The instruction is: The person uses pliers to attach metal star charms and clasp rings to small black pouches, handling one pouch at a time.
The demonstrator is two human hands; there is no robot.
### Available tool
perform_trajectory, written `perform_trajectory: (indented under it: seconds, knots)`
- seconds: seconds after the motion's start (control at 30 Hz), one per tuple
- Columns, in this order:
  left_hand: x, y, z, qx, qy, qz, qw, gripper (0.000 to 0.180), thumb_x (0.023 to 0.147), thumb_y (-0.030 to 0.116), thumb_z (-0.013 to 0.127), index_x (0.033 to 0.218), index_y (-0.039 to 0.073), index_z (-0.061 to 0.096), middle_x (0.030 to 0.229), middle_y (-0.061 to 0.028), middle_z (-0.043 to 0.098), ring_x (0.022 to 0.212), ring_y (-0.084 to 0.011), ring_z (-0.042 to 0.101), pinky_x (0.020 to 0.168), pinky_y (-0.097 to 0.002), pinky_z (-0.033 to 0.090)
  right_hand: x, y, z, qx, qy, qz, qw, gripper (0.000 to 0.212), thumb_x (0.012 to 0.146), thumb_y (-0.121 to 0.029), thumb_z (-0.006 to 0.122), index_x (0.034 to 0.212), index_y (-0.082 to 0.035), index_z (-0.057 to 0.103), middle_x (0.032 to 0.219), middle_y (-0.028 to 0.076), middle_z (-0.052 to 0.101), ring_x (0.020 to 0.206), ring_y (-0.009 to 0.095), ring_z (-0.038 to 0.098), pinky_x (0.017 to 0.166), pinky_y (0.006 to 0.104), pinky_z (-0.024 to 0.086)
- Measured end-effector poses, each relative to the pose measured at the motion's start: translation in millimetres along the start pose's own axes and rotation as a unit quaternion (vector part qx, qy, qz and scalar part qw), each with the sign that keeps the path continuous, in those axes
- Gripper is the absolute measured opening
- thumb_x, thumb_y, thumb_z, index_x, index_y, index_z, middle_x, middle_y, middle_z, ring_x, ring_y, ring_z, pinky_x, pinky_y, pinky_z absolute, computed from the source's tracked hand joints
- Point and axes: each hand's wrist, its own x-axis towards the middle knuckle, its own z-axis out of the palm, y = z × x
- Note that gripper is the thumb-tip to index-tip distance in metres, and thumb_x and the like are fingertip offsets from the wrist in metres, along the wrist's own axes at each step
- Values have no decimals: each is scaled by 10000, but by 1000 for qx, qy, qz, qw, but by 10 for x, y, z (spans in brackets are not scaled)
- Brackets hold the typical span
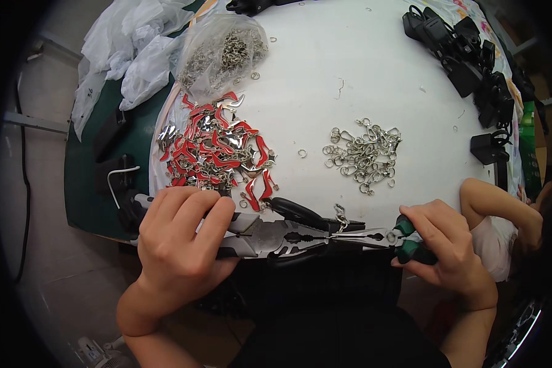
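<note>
My left hand [181,242] is closed around grey-handled pliers [270,236], their jaws pointing right. My right hand [444,245] grips smaller green-handled needle-nose pliers [377,235], with the jaws pointing left. Both tips meet over the table's near edge. A small silver clasp with a short chain [340,214] stands up at the meeting tips; whether a ring is pinched there is too small to tell. Just behind lies another tool with black handles [297,213], partly covered by the grey-handled pliers. Red shoe-shaped metal charms [218,144] are heaped beyond my left hand.
Silver clasps with rings [365,153] lie piled on the white tabletop [300,80]. A clear bag of metal rings [224,58] stands at the back left, beside crumpled white plastic bags [135,49]. Black power adapters [460,55] line the right edge, where another person's arm [494,202] rests.
</note>
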Motion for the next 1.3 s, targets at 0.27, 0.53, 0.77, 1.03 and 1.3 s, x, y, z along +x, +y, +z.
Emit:
perform_trajectory:
  seconds: [0.27,0.53,0.77,1.03,1.3]
  knots:
    - [-340,194,209,-120,-60,-172,976,544,562,245,914,952,11,616,941,-110,591,816,-301,604,702,-394,493,-118,-22,-228,-70,-7,4,997,676,563,-237,851,1140,45,639,945,138,646,763,312,611,669,404,498]
    - [-508,406,830,-86,-13,-166,982,580,521,233,933,963,27,621,1003,-113,569,938,-327,548,788,-431,474,-112,119,-211,-98,5,-7,995,666,564,-265,839,1134,24,650,948,128,657,786,304,617,686,402,498]
    - [-147,400,818,-455,-11,-152,877,945,566,220,961,1334,35,444,1253,-144,554,1182,-310,535,999,-431,437,94,248,-28,-10,-6,-71,997,651,587,-237,840,1148,30,642,964,119,659,805,285,620,679,381,491]
    - [63,413,892,-498,107,-80,857,686,688,34,861,1262,30,485,1120,-167,645,943,-288,679,801,-374,557,18,674,54,93,86,138,982,555,736,-86,751,1252,35,587,1115,196,607,992,313,618,902,372,473]
    - [171,267,990,-381,37,-94,919,716,709,88,848,1315,39,472,1146,-165,638,982,-317,656,833,-385,536,186,895,351,-177,186,215,942,506,782,-97,743,1262,-17,602,1261,153,570,1224,326,494,1063,430,324]
